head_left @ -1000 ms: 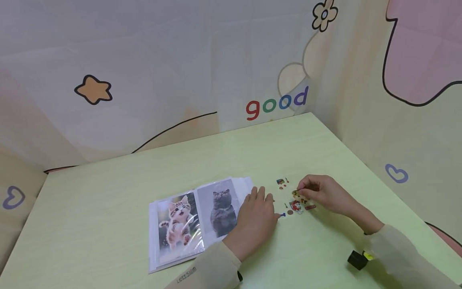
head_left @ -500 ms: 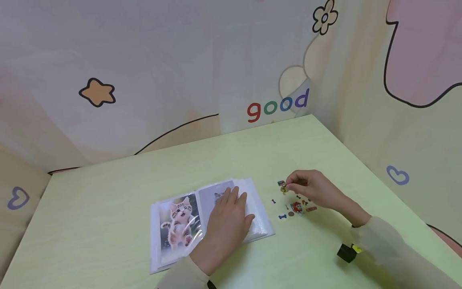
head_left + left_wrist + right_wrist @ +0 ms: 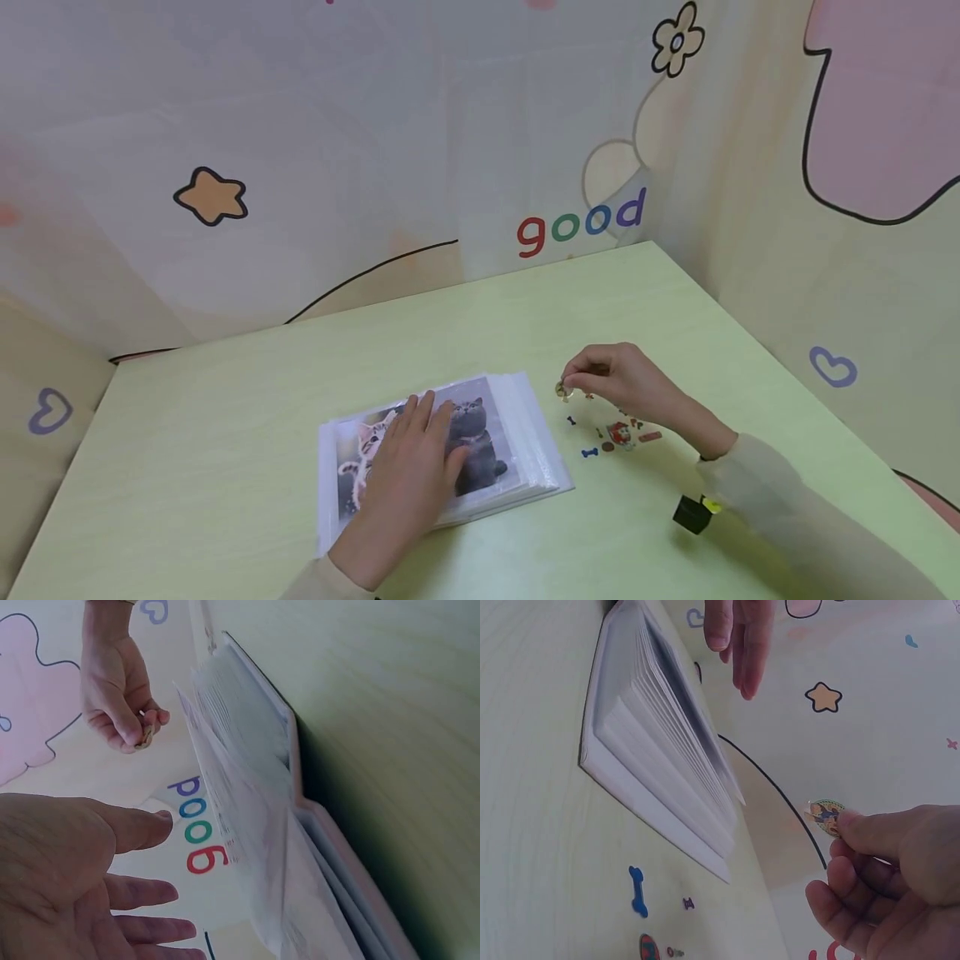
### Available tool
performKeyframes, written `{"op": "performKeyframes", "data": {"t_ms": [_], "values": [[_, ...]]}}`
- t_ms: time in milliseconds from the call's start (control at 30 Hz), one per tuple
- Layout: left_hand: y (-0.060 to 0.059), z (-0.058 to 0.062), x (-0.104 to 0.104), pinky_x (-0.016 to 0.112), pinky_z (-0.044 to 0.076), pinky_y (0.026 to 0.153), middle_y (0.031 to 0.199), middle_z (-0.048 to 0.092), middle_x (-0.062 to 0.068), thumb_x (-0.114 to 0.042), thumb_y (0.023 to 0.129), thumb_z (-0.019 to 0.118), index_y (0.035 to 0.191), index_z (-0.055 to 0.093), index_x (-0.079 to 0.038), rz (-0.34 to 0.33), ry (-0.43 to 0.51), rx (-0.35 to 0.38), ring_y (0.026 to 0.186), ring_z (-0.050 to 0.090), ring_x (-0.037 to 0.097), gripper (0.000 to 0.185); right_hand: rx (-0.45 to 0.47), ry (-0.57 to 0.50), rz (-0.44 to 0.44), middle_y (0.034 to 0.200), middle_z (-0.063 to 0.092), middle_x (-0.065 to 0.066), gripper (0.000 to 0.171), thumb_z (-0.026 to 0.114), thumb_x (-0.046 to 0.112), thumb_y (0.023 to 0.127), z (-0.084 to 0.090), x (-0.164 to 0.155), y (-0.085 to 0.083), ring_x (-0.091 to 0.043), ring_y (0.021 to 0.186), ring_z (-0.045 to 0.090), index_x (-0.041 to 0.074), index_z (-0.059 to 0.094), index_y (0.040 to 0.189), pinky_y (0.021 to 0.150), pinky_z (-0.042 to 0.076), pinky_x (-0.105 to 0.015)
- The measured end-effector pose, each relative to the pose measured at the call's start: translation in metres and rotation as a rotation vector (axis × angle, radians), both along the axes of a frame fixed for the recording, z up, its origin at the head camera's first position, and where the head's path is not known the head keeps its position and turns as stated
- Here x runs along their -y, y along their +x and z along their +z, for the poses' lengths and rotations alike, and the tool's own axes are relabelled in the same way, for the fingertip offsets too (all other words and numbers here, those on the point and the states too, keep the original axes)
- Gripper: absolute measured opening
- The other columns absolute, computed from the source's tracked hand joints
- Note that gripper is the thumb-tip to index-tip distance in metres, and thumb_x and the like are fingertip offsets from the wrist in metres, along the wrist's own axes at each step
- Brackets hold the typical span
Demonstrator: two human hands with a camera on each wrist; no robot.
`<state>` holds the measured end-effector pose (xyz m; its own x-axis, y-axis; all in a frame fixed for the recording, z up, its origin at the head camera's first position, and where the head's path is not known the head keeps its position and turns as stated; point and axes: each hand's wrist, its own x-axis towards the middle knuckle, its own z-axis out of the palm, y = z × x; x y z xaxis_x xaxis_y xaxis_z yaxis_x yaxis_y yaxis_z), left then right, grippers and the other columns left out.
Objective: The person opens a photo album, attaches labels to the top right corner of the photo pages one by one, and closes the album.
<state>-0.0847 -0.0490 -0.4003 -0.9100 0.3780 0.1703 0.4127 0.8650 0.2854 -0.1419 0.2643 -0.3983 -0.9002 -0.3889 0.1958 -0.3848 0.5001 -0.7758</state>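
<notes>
Round sticker clear of the cluster, close to the album

Change: the right hand (image 3: 621, 381) has come left from the scattered stickers to just past the right edge of the open album (image 3: 538, 437), right of centre in the head view. The round sticker (image 3: 562, 389) travelled with it, pinched between thumb and finger, off the table (image 3: 225, 450). The left hand (image 3: 415, 468) slid left across the spread; it now partly hides the kitten photo (image 3: 362, 454) and leaves the grey cat photo (image 3: 480, 442) mostly uncovered. My reading: the sticker is separated from the others, and the right-hand page is less obstructed.

Cluster: a blue bone sticker (image 3: 590, 452) and a red-capped figure sticker (image 3: 619, 434) lie flat, lower right of centre.

Views compared: the right wrist camera, lower right, gives the sticker's printed figure, too small to make out overhead. The left wrist camera, lower left, has the left fingers straight and spread, gripping nothing; whether they touch a page, cannot tell. Photo faces show clearly only from the head.
</notes>
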Motion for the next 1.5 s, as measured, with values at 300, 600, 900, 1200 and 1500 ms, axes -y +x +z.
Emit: {"op": "performKeyframes", "data": {"t_ms": [300, 600, 900, 1200, 1500], "values": [[0.005, -0.002, 0.029, 0.060, 0.037, 0.113, 0.153, 0.047, 0.028, -0.025, 0.096, 0.074, 0.145, 0.054, 0.003, 0.053, 0.020, -0.026, 0.143, 0.041, 0.047, 0.060, -0.019, 0.013, 0.039, 0.092, 0.075, 0.001, 0.007, 0.072, 0.004, 0.096, 0.005, 0.021, -0.008, -0.018, 0.074, 0.060, 0.007, 0.078, 0.097, 0.065, 0.052, -0.024], [0.009, -0.008, 0.049, 0.060, 0.038, 0.112, 0.149, 0.050, 0.030, -0.024, 0.095, 0.076, 0.143, 0.055, 0.005, 0.082, 0.050, -0.058, 0.140, 0.044, 0.050, 0.060, -0.004, -0.010, 0.095, 0.094, 0.077, 0.002, 0.006, 0.075, 0.005, 0.094, 0.010, 0.045, -0.018, -0.027, 0.088, 0.071, 0.008, 0.080, 0.097, 0.076, 0.057, -0.025], [0.013, -0.009, 0.064, 0.061, 0.036, 0.113, 0.150, 0.048, 0.032, -0.026, 0.097, 0.073, 0.146, 0.053, 0.004, 0.116, 0.028, -0.039, 0.141, 0.042, 0.052, 0.061, -0.016, -0.012, 0.144, 0.094, 0.076, -0.001, 0.005, 0.074, 0.005, 0.095, 0.016, 0.069, -0.028, -0.017, 0.082, 0.066, 0.006, 0.079, 0.096, 0.074, 0.055, -0.026], [0.013, -0.010, 0.068, 0.060, 0.035, 0.114, 0.151, 0.045, 0.033, -0.028, 0.097, 0.073, 0.147, 0.050, 0.006, 0.123, 0.032, -0.033, 0.141, 0.040, 0.052, 0.065, -0.011, 0.024, 0.184, 0.091, 0.076, 0.002, 0.004, 0.076, 0.007, 0.094, 0.019, 0.093, -0.039, -0.013, 0.080, 0.064, 0.007, 0.080, 0.095, 0.071, 0.052, -0.025], [0.013, -0.013, 0.069, 0.059, 0.035, 0.115, 0.154, 0.041, 0.033, -0.035, 0.099, 0.070, 0.150, 0.044, 0.010, 0.137, -0.007, 0.000, 0.142, 0.038, 0.053, 0.073, 0.008, 0.065, 0.265, 0.089, 0.075, 0.004, 0.005, 0.075, 0.008, 0.095, 0.024, 0.120, -0.051, -0.020, 0.081, 0.067, 0.007, 0.079, 0.093, 0.072, 0.053, -0.025]]}}
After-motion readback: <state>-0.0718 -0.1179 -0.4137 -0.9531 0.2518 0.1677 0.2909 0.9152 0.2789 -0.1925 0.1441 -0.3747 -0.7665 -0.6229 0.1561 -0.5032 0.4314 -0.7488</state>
